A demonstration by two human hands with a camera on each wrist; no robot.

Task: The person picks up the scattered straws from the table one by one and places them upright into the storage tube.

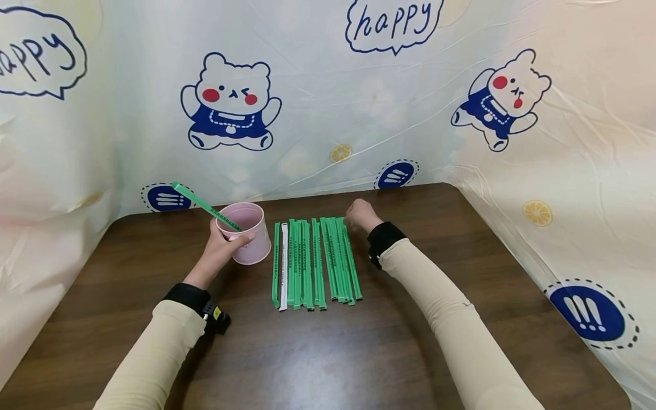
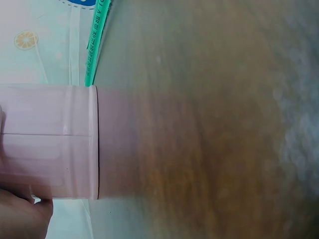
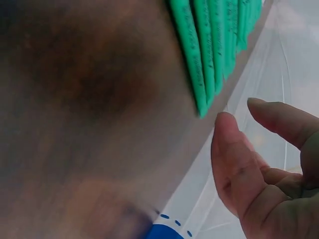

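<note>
Left hand [image 1: 221, 248]: clamped on a pale pink, round, smooth-walled cup [image 1: 258, 246], thumb laid across the near wall, cup gripped from its left side. Cup is stood upright on the dark brown wood-grain surface [image 1: 246, 353], left of centre; its pink reflection is picked up on the surface in the left wrist view. One long, slim green stick with dark print [image 1: 202, 204] is held inside the cup, tilted, upper end leaned out over the rim to the left and away.

Right hand [image 1: 361, 215]: thumb and forefinger apart, other fingers curled in. It is positioned just beside the far end of the row, at the rightmost stick of the right-hand green bunch [image 1: 337, 259]. Fingertips are seen close to that stick's tip in the right wrist view; contact can't be told.

Row is laid out right of the cup, all pieces pointed roughly away from the person. From left: single green stick [image 1: 276, 265], single white stick with dark print [image 1: 284, 266], middle green bunch [image 1: 297, 262], then the right-hand bunch, fanned slightly. Exact count can't be read; sticks are packed side by side.

Black straps [image 1: 385, 234] are worn on both wrists over cream sleeves [image 1: 441, 302]. Surface is backed by a pale sheet [image 1: 318, 85] printed with blue-clad bears.
</note>
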